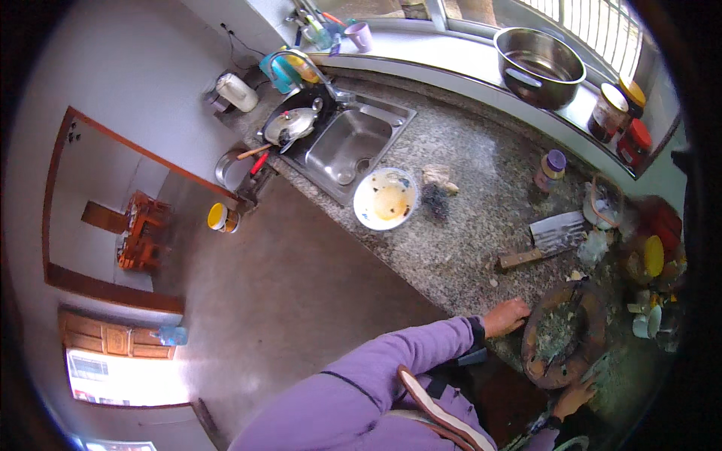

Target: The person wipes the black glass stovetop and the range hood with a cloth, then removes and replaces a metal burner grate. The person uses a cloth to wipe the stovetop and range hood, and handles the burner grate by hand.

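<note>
A thick, worn wooden chopping board (540, 313), round with a dark, scarred hollow, lies at the right end of the granite counter. Finely chopped greenish bits are spread over its middle. My left hand (506, 318) has its fingers curled at the board's left rim. At the lower rim is my right hand (575, 396), fingers pointing away to the right; dim light hides whether it grips the edge. Above the board rests a cleaver (558, 232) with a wooden handle (520, 259), its blade smeared with residue. A crumpled clear plastic bag (593, 248) sits beside the blade.
A white bowl (374, 214) with yellowish liquid stands by the counter's front edge, near a dark scouring pad (435, 201) and a pale cloth (440, 173). Beyond is a steel sink (352, 141). A purple-lidded jar (550, 170) stands toward the back; a steel pot (538, 84) occupies the sill.
</note>
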Motion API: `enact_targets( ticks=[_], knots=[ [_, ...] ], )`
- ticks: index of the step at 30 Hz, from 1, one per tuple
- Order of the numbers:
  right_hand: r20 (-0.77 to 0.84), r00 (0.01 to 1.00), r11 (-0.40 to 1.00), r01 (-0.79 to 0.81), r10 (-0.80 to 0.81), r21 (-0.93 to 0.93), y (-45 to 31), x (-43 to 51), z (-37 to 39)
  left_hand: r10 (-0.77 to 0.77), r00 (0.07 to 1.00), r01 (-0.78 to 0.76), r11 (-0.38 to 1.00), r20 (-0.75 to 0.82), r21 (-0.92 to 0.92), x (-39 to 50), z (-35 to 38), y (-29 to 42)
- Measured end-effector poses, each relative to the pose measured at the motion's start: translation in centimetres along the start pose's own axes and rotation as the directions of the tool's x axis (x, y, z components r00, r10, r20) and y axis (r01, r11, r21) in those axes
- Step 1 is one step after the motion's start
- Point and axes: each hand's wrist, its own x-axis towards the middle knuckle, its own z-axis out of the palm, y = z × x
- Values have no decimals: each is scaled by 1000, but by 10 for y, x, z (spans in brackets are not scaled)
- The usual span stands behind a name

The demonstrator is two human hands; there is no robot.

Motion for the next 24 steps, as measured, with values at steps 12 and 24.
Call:
enact_targets(
  ticks=[12,24],
  knots=[
    [41,974,968,-218,225,-126,49,101,61,-47,997,48,999,-59,22,-13,-1,-14],
    [-172,984,954,101,-54,281,-49,-36,-26,-28,996,33,998,-81,62,-9,9,-14]
  ],
)
